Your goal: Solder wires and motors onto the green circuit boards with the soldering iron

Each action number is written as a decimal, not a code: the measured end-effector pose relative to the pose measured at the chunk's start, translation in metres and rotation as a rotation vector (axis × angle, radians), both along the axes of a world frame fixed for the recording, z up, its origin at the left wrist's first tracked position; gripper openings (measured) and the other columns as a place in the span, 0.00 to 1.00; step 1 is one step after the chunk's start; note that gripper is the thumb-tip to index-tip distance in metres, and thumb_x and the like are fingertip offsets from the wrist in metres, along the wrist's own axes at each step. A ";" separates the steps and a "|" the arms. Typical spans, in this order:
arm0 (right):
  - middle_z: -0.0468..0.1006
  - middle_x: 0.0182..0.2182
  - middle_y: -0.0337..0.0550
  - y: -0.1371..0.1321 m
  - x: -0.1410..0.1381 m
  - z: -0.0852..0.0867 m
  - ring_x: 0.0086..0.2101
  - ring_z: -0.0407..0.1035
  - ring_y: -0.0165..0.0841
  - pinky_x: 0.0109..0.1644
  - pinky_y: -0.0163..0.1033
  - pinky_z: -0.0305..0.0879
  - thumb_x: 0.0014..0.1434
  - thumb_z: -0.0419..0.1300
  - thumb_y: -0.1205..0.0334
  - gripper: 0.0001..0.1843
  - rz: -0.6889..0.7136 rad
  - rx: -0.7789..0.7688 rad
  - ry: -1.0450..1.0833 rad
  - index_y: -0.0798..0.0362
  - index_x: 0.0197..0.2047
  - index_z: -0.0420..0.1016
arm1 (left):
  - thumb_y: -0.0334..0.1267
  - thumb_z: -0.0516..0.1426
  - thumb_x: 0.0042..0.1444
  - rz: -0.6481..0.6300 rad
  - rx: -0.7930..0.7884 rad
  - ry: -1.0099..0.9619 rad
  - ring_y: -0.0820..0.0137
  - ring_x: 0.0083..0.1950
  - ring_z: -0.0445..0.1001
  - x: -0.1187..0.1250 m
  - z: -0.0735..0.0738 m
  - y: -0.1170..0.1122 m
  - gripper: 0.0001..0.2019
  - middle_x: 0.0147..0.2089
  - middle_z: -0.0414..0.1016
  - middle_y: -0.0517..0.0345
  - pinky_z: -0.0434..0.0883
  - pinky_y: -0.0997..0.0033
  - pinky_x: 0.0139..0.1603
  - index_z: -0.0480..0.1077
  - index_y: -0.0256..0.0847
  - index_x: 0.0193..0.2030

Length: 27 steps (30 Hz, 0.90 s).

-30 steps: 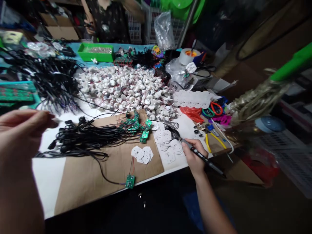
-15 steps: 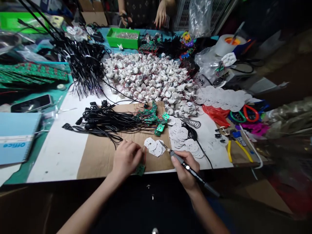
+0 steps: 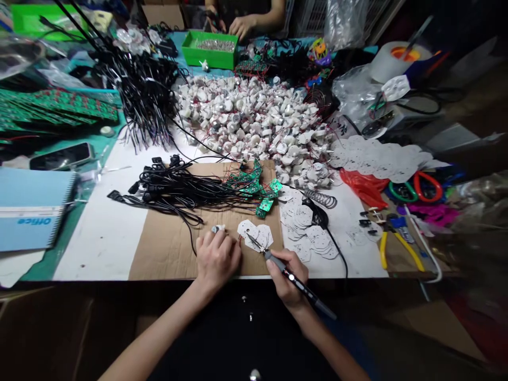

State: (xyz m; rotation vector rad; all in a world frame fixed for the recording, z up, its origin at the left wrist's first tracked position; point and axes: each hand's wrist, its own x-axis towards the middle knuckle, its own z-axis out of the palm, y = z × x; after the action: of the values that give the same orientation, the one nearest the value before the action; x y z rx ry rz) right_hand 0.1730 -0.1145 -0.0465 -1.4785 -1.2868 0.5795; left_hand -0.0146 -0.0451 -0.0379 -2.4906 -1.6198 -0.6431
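My right hand [image 3: 289, 272] grips a soldering iron [image 3: 308, 293] like a pen. Its metal tip points left and reaches over several white paper-like discs [image 3: 260, 235] on the cardboard. Just left of these discs, my left hand [image 3: 217, 255] rests on the cardboard with fingers curled. A small white part [image 3: 217, 228] with a metallic bit peeks out past its knuckles; the rest is hidden under the hand. A short red wire shows by the left hand's right side. Beyond both hands lie black cables [image 3: 174, 185] ending in green circuit boards [image 3: 266, 203].
Behind the cables is a heap of white parts with red wires [image 3: 254, 116]. More white discs [image 3: 313, 238], a coil spring [image 3: 323, 199] and yellow-handled pliers [image 3: 401, 248] lie to the right. A blue notebook [image 3: 32, 206] is at left. Another person's hand [image 3: 243, 25] is near a green bin [image 3: 210, 57].
The soldering iron's tip has moved left over the discs. My left hand has turned, and the green board below it is out of sight. The view has shifted slightly.
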 end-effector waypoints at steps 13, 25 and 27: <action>0.81 0.30 0.38 -0.001 0.003 -0.004 0.26 0.74 0.33 0.30 0.36 0.71 0.63 0.64 0.61 0.06 0.026 -0.033 0.021 0.49 0.44 0.79 | 0.36 0.62 0.61 -0.017 0.010 -0.114 0.62 0.35 0.67 0.003 -0.008 -0.003 0.09 0.30 0.75 0.56 0.55 0.60 0.40 0.72 0.43 0.28; 0.80 0.29 0.36 -0.001 0.003 -0.002 0.24 0.72 0.30 0.29 0.34 0.68 0.63 0.64 0.62 0.05 0.052 -0.049 0.014 0.49 0.43 0.78 | 0.35 0.63 0.59 0.004 0.009 -0.127 0.61 0.35 0.66 0.002 -0.013 -0.004 0.08 0.30 0.76 0.56 0.55 0.59 0.39 0.72 0.44 0.29; 0.79 0.29 0.36 -0.001 0.004 -0.002 0.24 0.71 0.30 0.28 0.35 0.68 0.63 0.64 0.61 0.05 0.055 -0.055 0.011 0.49 0.43 0.78 | 0.35 0.62 0.59 0.005 0.009 -0.125 0.61 0.35 0.66 0.003 -0.013 -0.004 0.09 0.29 0.75 0.56 0.55 0.60 0.39 0.71 0.43 0.28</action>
State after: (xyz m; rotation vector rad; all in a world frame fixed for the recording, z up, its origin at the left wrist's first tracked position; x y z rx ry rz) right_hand 0.1765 -0.1154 -0.0486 -1.4869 -1.3157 0.6632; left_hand -0.0119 -0.0492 -0.0507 -2.4851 -1.6591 -0.8190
